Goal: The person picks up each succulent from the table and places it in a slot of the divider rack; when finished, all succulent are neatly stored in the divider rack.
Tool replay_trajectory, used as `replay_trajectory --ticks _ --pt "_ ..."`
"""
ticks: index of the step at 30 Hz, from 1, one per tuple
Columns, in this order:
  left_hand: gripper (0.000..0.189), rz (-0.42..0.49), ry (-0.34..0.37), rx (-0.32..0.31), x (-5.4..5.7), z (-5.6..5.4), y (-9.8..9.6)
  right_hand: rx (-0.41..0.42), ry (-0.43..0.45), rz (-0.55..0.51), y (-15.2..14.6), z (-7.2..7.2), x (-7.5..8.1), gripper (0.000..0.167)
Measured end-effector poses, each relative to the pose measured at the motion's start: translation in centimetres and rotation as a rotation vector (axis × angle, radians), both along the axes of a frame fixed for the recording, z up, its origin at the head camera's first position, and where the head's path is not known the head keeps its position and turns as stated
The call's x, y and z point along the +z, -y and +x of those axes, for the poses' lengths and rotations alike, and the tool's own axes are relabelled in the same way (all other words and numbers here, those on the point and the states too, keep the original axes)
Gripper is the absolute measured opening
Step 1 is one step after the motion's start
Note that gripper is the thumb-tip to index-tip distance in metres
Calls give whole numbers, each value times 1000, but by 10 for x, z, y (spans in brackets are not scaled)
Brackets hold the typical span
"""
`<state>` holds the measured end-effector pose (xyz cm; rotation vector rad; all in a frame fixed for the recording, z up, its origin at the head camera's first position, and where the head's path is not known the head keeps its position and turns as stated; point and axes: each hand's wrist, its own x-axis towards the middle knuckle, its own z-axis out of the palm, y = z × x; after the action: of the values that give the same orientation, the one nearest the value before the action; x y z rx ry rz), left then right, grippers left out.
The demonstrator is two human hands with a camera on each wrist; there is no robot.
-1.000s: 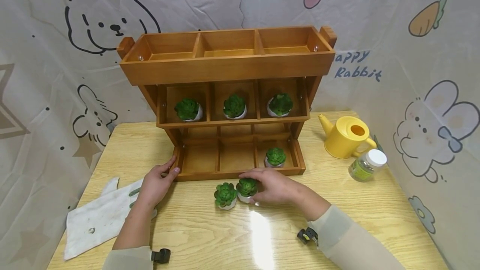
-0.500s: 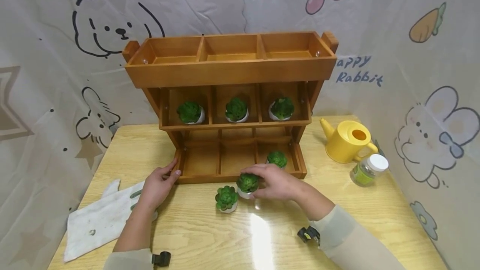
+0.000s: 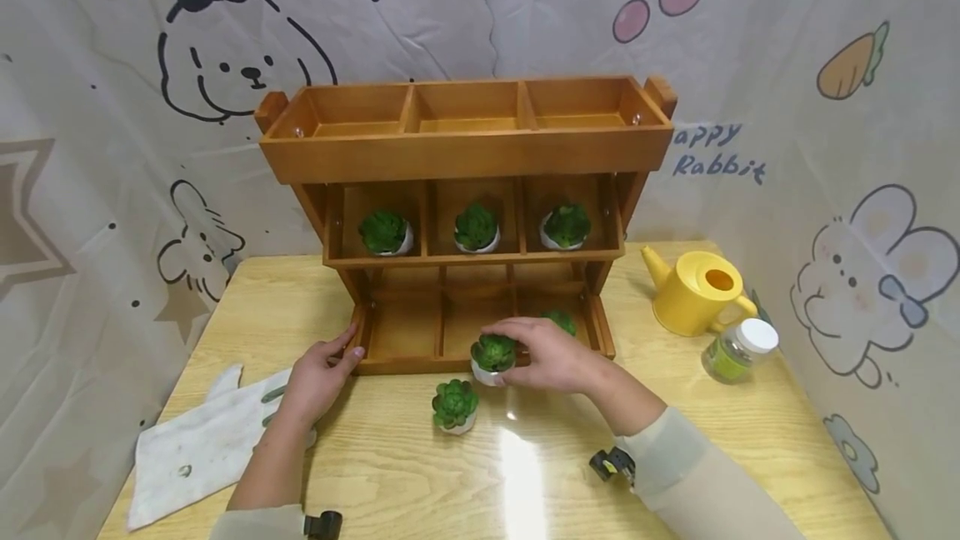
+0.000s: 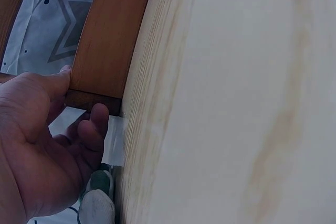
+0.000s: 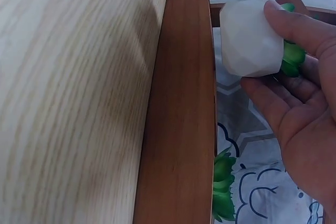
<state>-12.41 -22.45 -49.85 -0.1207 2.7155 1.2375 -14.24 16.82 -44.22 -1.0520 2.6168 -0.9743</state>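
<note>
My right hand (image 3: pixel 551 354) pinches a small potted succulent (image 3: pixel 492 354), thumb and fingers on the sides of its white pot (image 5: pixel 251 38). The plant is up off the table, close in front of the bottom tier. My left hand (image 3: pixel 318 379) holds the lower left corner of the three-tier wooden shelf (image 3: pixel 465 158); in the left wrist view, thumb and fingers lie around the corner (image 4: pixel 94 100). Another potted succulent (image 3: pixel 454 405) stands on the table before the shelf. One more succulent (image 3: pixel 559 322) sits in the bottom tier's right compartment, partly hidden by my right hand.
Potted succulents (image 3: pixel 386 232) fill the middle tier's three compartments. At the right stand a yellow watering can (image 3: pixel 690 294) and a white-lidded jar (image 3: pixel 738 351). White gloves (image 3: pixel 202 440) lie on the table's left. A patterned cloth (image 3: pixel 847 148) hangs around the table.
My right hand has lifted the succulent off the table, away from its neighbour and toward the bottom tier. My left hand stays on the shelf corner. The head view has tilted slightly up.
</note>
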Motion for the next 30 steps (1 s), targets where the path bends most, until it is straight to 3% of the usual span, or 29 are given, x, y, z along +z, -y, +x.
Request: replay_trajectory --ticks 30 --pt "62 -21 -20 3 -1 0 0 -122 11 23 16 -25 -4 68"
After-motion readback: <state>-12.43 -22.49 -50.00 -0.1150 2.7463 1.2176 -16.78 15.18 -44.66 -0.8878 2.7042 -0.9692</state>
